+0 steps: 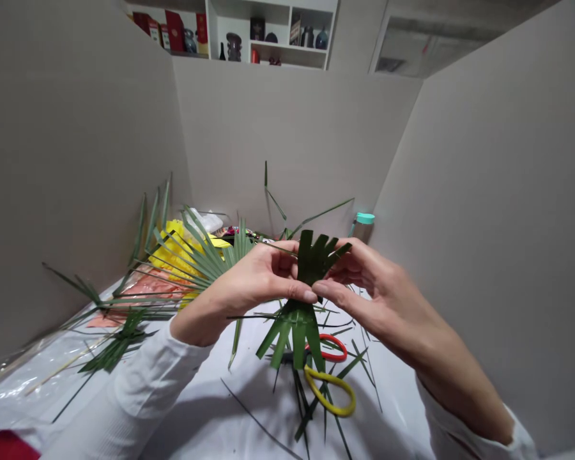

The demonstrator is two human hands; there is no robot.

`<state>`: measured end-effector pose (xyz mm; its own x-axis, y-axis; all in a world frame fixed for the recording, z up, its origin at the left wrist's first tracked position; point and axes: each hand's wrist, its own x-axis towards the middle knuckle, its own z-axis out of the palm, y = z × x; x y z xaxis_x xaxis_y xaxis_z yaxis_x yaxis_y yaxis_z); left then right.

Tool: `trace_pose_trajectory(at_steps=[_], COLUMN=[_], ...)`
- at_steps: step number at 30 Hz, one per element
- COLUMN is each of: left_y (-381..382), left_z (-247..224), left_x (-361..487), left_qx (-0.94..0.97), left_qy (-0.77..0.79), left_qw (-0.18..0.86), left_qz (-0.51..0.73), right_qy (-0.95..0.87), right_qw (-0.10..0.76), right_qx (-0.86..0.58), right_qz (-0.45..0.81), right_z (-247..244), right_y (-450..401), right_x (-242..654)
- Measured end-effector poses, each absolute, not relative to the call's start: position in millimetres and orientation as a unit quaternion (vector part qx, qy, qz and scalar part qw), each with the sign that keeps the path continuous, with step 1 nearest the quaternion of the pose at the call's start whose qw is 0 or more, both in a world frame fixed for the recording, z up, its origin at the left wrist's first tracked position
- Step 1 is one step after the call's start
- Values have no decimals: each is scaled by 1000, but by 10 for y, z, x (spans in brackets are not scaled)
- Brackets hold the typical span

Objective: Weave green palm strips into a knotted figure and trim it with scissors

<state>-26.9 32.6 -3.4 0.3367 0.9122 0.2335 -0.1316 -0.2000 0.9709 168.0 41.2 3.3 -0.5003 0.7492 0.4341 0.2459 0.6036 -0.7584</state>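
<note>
Both my hands hold a piece of woven palm leaf point(299, 319) upright above the table. Flat green strips fan out from it at the top and at the bottom. My left hand point(261, 275) pinches its middle from the left, thumb in front. From the right, my right hand point(359, 275) grips the same spot, its thumb tip close to the left one. The fingers behind the leaf are partly hidden. Beneath the woven piece lie scissors with one red and one yellow handle point(333, 396); their blades are mostly covered by leaf strips.
A large fan palm leaf point(211, 255) lies at the left, by yellow crumpled material point(175, 252) and a pink sheet point(148, 287). A bundle of leaf strips point(117, 342) sits nearer. A bottle with a turquoise lid point(364, 223) stands at the back right. Grey partitions surround the table.
</note>
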Motion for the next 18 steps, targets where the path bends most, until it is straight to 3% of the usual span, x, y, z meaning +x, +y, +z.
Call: trace_pose_trajectory(at_steps=[5,9,13,18], left_y=[358,484,592,474], left_z=[-72,-101,-150,-224], left_x=[-292,-398,-363,-72], left_qx=[608,519,393,396], left_qy=[330,311,305,224], left_qw=[548,589,581,579], left_qz=[470,536,645,677], right_qy=[-773,-706,-643,-587], right_qw=[421,503,626,717], right_qx=[-274,-250,-261,-267], right_qz=[387,432,356,263], right_z=[-57,-55,-34,-69], right_y=[554,660,697,697], right_x=[1587,1593,1620,1572])
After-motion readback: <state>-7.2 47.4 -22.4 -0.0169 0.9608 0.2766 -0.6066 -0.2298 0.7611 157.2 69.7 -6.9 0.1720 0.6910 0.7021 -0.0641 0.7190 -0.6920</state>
